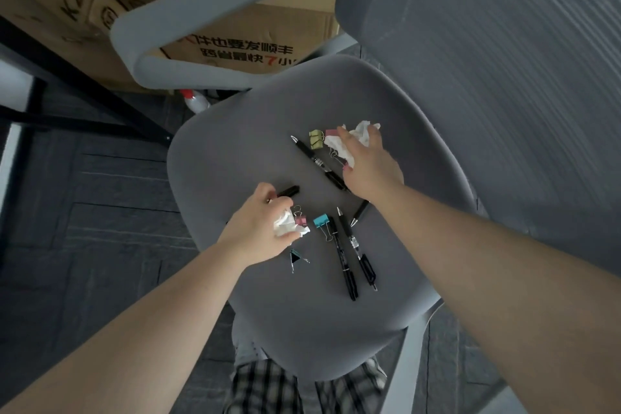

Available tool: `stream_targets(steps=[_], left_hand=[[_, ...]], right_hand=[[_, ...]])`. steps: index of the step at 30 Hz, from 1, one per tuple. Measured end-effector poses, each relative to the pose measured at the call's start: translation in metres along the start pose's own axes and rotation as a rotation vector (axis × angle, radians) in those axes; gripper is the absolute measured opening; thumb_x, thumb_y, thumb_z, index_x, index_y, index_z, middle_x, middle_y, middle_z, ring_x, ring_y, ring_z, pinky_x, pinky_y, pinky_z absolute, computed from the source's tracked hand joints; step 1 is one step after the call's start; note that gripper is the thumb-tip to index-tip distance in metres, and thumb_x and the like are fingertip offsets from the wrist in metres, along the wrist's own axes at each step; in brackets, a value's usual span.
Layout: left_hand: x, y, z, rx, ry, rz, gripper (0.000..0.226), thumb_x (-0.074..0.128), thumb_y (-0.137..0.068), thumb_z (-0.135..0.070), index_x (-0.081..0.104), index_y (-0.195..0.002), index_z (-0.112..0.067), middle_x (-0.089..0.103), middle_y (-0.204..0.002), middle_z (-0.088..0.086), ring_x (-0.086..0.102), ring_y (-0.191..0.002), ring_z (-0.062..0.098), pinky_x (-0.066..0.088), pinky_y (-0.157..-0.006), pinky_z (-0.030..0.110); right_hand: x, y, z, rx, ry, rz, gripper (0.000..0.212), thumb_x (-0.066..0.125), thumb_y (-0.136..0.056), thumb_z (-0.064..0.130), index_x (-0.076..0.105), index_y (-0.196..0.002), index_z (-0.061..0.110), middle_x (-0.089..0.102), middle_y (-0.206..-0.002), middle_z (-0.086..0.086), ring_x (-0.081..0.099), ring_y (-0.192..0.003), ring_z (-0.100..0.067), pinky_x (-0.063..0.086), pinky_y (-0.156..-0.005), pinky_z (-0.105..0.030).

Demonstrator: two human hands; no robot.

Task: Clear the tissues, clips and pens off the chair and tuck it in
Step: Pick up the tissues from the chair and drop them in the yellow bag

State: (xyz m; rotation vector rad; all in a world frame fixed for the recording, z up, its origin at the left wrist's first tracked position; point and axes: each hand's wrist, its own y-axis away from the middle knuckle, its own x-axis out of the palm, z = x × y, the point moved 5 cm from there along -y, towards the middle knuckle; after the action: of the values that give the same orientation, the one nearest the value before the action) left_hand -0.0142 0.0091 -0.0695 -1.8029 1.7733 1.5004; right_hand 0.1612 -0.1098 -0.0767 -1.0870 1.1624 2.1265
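Note:
The grey chair seat [268, 131] fills the middle of the view. My left hand [258, 225] is closed around a crumpled white tissue [285, 225], with a pink clip [300, 219] and a black pen [288, 191] right at its fingers. My right hand [368, 165] presses on a second tissue [349, 141] next to a yellow-green clip [316, 138]. A black pen [319, 163] runs partly under that hand. A blue clip [322, 223], a teal-black clip [295, 259], two long black pens [346, 262] [359, 255] and a short pen [361, 212] lie between my arms.
The chair's mesh backrest [487, 54] rises on the right and a pale armrest [188, 17] loops over the top left. Cardboard boxes [255, 44] sit behind it, beside black desk legs [84, 101]. A white bottle [196, 102] stands on the dark carpet.

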Motion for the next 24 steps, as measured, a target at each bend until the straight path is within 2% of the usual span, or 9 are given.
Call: stream_targets(steps=[4, 10, 16, 20, 24], left_hand=[[0.008, 0.000, 0.005, -0.017, -0.053, 0.017, 0.045, 0.078, -0.070, -0.036, 0.062, -0.109, -0.018, 0.044, -0.117, 0.000, 0.052, -0.099, 0.021, 0.049, -0.070, 0.034], [0.020, 0.000, -0.001, 0.016, -0.202, 0.044, 0.020, 0.060, -0.077, -0.009, 0.060, -0.096, -0.008, 0.044, -0.113, 0.002, 0.046, -0.099, 0.023, 0.047, -0.061, 0.033], [-0.001, 0.005, -0.017, -0.018, -0.165, 0.008, 0.024, 0.057, -0.078, -0.011, 0.061, -0.101, -0.008, 0.045, -0.114, 0.003, 0.046, -0.102, 0.022, 0.047, -0.067, 0.033], [-0.026, 0.022, -0.028, -0.087, -0.144, -0.050, 0.027, 0.058, -0.081, -0.013, 0.062, -0.108, -0.011, 0.046, -0.119, 0.002, 0.046, -0.106, 0.021, 0.038, -0.066, 0.029], [-0.048, 0.043, -0.031, -0.137, -0.118, -0.104, 0.026, 0.059, -0.081, -0.013, 0.061, -0.107, -0.011, 0.045, -0.121, 0.003, 0.046, -0.107, 0.023, 0.043, -0.069, 0.032]], right_hand=[[0.007, -0.007, -0.002, 0.010, 0.031, 0.012, 0.060, 0.057, -0.086, 0.012, 0.037, -0.140, 0.029, 0.026, -0.148, -0.012, 0.048, -0.116, -0.039, 0.046, -0.080, -0.042], [0.000, -0.007, -0.002, 0.021, 0.075, -0.064, 0.036, 0.056, -0.088, 0.009, 0.050, -0.123, 0.013, 0.040, -0.127, -0.014, 0.054, -0.101, -0.037, 0.038, -0.066, -0.035], [-0.015, 0.009, -0.004, -0.043, 0.059, -0.111, 0.033, 0.063, -0.087, 0.014, 0.055, -0.118, 0.012, 0.046, -0.120, -0.013, 0.055, -0.094, -0.035, 0.035, -0.061, -0.033], [-0.027, 0.031, 0.004, -0.085, 0.073, -0.116, 0.030, 0.060, -0.090, 0.017, 0.055, -0.119, 0.013, 0.046, -0.121, -0.011, 0.055, -0.095, -0.032, 0.035, -0.061, -0.032], [-0.043, 0.047, 0.026, -0.175, 0.093, -0.073, 0.032, 0.056, -0.090, 0.014, 0.054, -0.122, 0.015, 0.045, -0.123, -0.010, 0.054, -0.098, -0.032, 0.039, -0.064, -0.033]])
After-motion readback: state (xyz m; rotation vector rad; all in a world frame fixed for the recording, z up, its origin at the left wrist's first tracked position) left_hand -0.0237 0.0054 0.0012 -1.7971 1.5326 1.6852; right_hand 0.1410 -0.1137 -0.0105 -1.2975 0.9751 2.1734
